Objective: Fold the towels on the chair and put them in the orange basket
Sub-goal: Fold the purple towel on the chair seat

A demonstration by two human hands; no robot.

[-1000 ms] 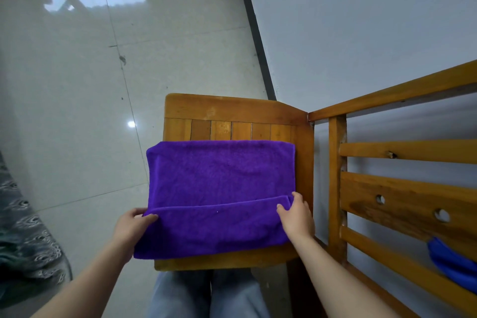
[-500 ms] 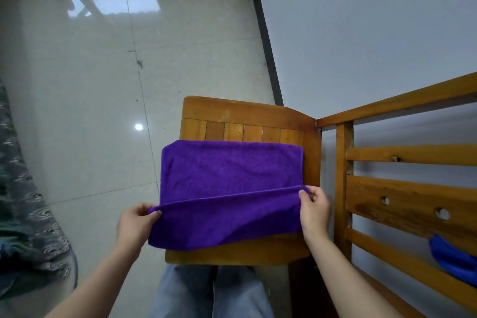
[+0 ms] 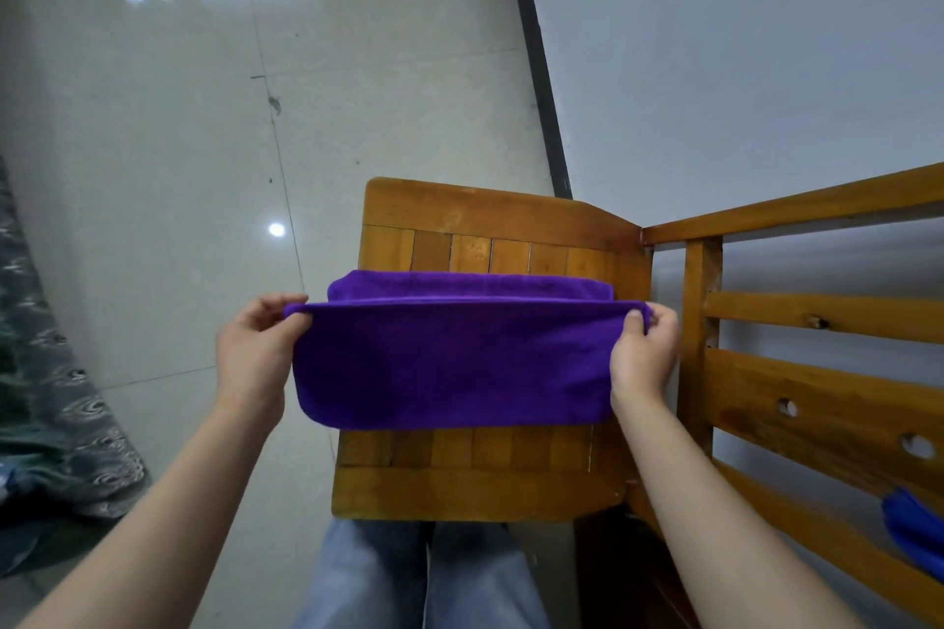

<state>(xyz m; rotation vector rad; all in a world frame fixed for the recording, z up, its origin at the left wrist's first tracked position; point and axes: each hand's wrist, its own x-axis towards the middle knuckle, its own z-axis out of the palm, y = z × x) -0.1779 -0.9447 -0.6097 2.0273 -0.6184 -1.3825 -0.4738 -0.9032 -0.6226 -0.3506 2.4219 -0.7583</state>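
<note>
A: Where is the purple towel (image 3: pixel 454 363)?
B: It lies across the middle of the chair (image 3: pixel 480 485) seat and reaches both side edges.
A: Is it held?
B: Yes. The left hand (image 3: pixel 253 352) pinches its raised left corner, and the right hand (image 3: pixel 643 358) pinches the right one.

Bare forearms, no sleeves; light blue jeans (image 3: pixel 424 577)

Purple towel (image 3: pixel 449 363): soft matt cloth with a short, fuzzy pile; chair (image 3: pixel 475 485): varnished wooden slats with a low sheen, dulled in patches. Floor (image 3: pixel 153 169): smooth, highly glossy pale tiles carrying bright reflections, beside a matt, even wall (image 3: pixel 740 66). Rail frame (image 3: pixel 817 388): varnished wood; trousers (image 3: pixel 424 577): matt blue denim.
</note>
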